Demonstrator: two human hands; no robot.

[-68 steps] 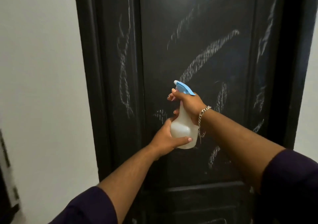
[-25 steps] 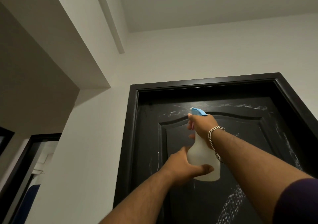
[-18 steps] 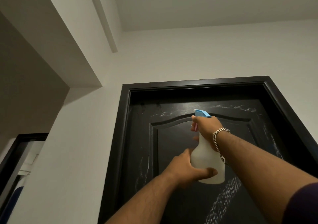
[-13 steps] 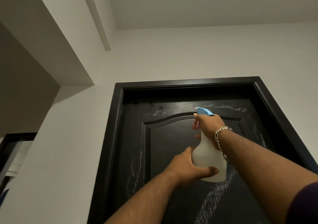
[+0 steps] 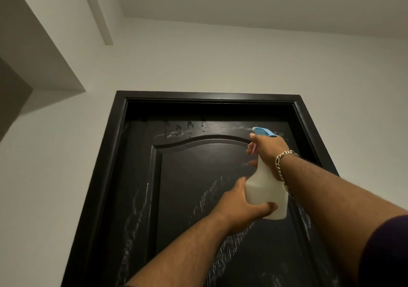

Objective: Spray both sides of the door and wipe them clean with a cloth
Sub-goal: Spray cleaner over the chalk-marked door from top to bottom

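The step in hand looks like spraying the top of the door (image 5: 198, 176), and doing it well is mostly a matter of aim and steadiness. The bottle (image 5: 266, 195) is held up in front of the door's upper right part, close to the panel, with its blue nozzle (image 5: 262, 131) level with the strip above the arched moulding (image 5: 198, 141). The right hand (image 5: 270, 148) grips the bottle's neck, fingers curled round the trigger, while the left hand (image 5: 240, 207) cups the bottle's base, thumb and fingers wrapped under it. That two-handed hold suits an overhead reach, since the lower hand takes the weight and frees the upper one to squeeze cleanly. Wet drops (image 5: 187, 127) already glisten on the door left of the nozzle, near the top edge, so the sensible course is to sweep along that strip in short bursts toward the dry right corner. Chalky streaks (image 5: 209, 196) run down the door below the moulding and along its left rail (these need wetting too). Keeping the nozzle pointed at the panel, not the frame (image 5: 106, 154), should limit drips and overspray. No cloth is in view.
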